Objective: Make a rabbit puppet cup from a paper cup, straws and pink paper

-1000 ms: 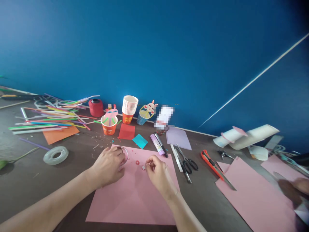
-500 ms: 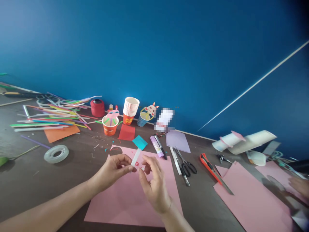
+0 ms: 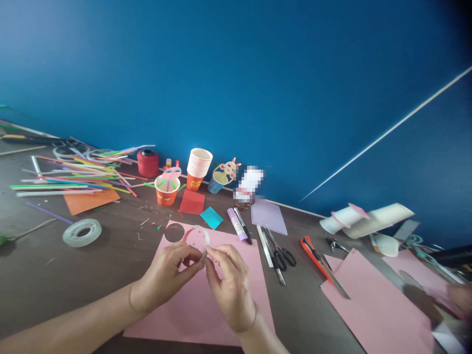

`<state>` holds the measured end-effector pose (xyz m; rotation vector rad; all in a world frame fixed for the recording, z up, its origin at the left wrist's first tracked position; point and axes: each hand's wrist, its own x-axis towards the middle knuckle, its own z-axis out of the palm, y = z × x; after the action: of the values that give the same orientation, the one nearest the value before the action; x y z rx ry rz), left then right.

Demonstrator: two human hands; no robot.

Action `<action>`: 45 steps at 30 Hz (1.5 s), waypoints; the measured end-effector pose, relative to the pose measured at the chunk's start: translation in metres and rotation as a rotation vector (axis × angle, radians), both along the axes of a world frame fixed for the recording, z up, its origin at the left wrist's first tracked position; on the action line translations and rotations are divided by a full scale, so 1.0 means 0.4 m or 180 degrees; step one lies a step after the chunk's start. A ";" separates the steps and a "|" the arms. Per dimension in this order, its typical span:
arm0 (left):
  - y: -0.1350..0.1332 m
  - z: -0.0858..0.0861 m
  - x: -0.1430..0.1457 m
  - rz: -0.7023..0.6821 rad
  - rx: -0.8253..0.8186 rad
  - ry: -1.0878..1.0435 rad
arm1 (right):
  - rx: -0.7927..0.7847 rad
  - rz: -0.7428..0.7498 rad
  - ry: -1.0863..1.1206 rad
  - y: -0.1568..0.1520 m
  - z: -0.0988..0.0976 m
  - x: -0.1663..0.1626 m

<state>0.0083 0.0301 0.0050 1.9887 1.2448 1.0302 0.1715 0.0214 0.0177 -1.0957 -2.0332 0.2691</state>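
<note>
Both my hands meet above a pink paper sheet [image 3: 191, 309] that has a round hole [image 3: 174, 232] cut near its far left corner. My left hand [image 3: 167, 273] pinches a small roll of tape [image 3: 199, 237], held upright on its edge. My right hand [image 3: 228, 285] touches the roll's lower right side with thumb and fingertips, at the loose end of the tape. Whether the right hand grips the tape end firmly is unclear.
A bigger tape roll [image 3: 81, 231] lies to the left, near a pile of coloured straws [image 3: 70, 172]. At the wall stand paper cups [image 3: 198, 167] and a red spool [image 3: 148, 163]. Scissors [image 3: 280, 248] and an orange cutter [image 3: 320, 263] lie right. Another person's hand [image 3: 460, 297] is at far right.
My left hand lifted the small tape roll off the pink sheet. My right hand left the small bits on the sheet and came to the roll. The roll now faces me as a ring.
</note>
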 end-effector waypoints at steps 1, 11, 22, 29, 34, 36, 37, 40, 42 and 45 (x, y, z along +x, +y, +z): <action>-0.002 -0.002 -0.001 0.0002 0.0075 0.0029 | -0.0033 -0.0037 0.0060 -0.001 0.000 -0.002; 0.001 -0.004 -0.008 -0.0159 0.0583 0.0357 | -0.1022 0.0015 0.0544 0.003 0.007 -0.005; 0.002 -0.003 -0.013 0.0011 0.0969 0.0552 | -0.0544 0.0178 0.0275 -0.002 -0.003 -0.008; 0.003 0.004 -0.016 -0.0015 0.1179 0.0684 | -0.0659 -0.0009 0.0172 0.000 -0.010 -0.012; 0.004 -0.003 -0.014 0.0055 0.1232 0.0615 | -0.0656 -0.0145 0.0249 0.003 -0.017 -0.012; 0.005 -0.005 -0.014 0.0035 0.1251 0.0613 | -0.0649 -0.0096 0.0245 0.004 -0.015 -0.012; 0.005 -0.005 -0.014 0.0021 0.1263 0.0617 | -0.0635 -0.0038 0.0232 0.004 -0.014 -0.012; 0.006 -0.006 -0.015 0.0015 0.1296 0.0634 | -0.0601 0.0127 0.0174 0.003 -0.009 -0.011; 0.006 -0.004 -0.016 0.0004 0.1312 0.0654 | -0.0606 0.0156 0.0113 0.001 -0.007 -0.009; 0.007 0.001 -0.017 -0.0038 0.1373 0.0720 | -0.0562 0.0066 0.0027 -0.001 -0.006 -0.008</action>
<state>0.0016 0.0328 0.0055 2.4961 1.1959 1.1696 0.1684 0.0210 0.0152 -1.1784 -2.0444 0.4705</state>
